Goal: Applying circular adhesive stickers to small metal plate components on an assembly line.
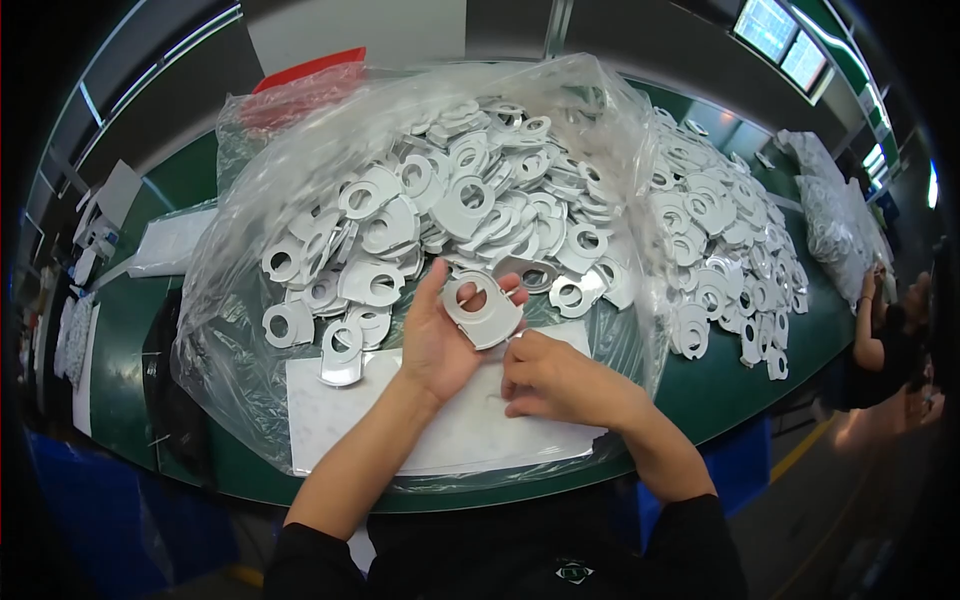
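Observation:
My left hand point(437, 352) holds a light grey flat plate with a round hole point(493, 326), its palm turned up beneath the piece. Through the hole and beyond the rim, some of my fingers show. Close to the plate's lower right edge is my right hand point(562, 376), its fingers curled in; whatever they may pinch is hidden. Below both hands lies a white sheet point(345, 425). Just beyond them, a large heap of similar holed plates point(465, 207) rests on a spread clear plastic bag point(215, 300).
A second heap of plates point(715, 210) covers the right of the green table point(745, 385). Behind it lies a filled plastic bag point(835, 215). A red item point(310, 70) lies at the back left. Another person point(875, 350) is at the far right. Blue bins point(90, 500) stand below the table's edge.

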### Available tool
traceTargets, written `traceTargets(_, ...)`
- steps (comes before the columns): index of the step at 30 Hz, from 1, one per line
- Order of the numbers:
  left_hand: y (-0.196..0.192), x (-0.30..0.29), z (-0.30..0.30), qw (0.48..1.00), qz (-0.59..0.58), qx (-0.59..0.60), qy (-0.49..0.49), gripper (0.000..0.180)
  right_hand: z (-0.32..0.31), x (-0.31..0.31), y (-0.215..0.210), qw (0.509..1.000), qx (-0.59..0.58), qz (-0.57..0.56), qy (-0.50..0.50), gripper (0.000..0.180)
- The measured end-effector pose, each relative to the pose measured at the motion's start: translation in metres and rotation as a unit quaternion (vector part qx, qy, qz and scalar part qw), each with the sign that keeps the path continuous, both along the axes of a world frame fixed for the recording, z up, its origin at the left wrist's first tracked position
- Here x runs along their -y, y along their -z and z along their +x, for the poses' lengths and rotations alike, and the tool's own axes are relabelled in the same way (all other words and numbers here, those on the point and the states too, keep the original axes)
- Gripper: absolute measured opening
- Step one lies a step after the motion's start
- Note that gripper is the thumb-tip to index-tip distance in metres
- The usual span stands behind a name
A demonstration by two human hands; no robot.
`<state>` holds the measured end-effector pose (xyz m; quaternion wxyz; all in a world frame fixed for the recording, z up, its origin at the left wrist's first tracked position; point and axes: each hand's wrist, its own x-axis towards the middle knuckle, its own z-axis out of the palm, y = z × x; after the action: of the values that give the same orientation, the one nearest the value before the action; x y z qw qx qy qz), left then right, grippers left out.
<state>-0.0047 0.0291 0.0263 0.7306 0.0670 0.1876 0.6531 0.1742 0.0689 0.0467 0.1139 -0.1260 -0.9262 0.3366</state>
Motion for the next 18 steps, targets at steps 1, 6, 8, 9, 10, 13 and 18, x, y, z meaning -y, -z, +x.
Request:
traceTargets(1,0.001,0.0,0.004,0.999,-0.013,0.033,0.013,0.048,0.001,0.0,0.0,1.0,0.002,-0.007,-0.002,0.017)
traceTargets(6,0.022,-0.005,0.013,0.998,-0.03,-0.058,0.024,0.053,0.007,0.003,-0.007,1.0,0.017,-0.003,0.017,0.014)
traceTargets(8,0.027,-0.005,0.011,0.996,0.004,-0.074,0.056,0.053,0.016,-0.005,-0.017,0.999,-0.019,-0.024,-0.023,0.013)
traceTargets(9,0.03,-0.004,0.01,0.995,0.01,-0.084,0.049,0.056,0.019,-0.011,-0.022,0.995,-0.014,-0.097,-0.027,0.013)
traceTargets(10,0.031,-0.002,0.007,0.995,0.006,-0.085,0.044,0.056,0.022,-0.019,-0.028,0.985,-0.009,-0.17,-0.031,0.013)
traceTargets(13,0.024,-0.002,0.011,0.991,0.01,-0.123,0.058,0.06,0.032,-0.031,-0.034,0.932,-0.205,-0.297,-0.002,0.01)
traceTargets(18,0.016,-0.002,0.017,0.972,-0.003,-0.211,0.101,0.072,0.002,-0.026,0.0,0.861,-0.267,-0.376,0.213,0.006)
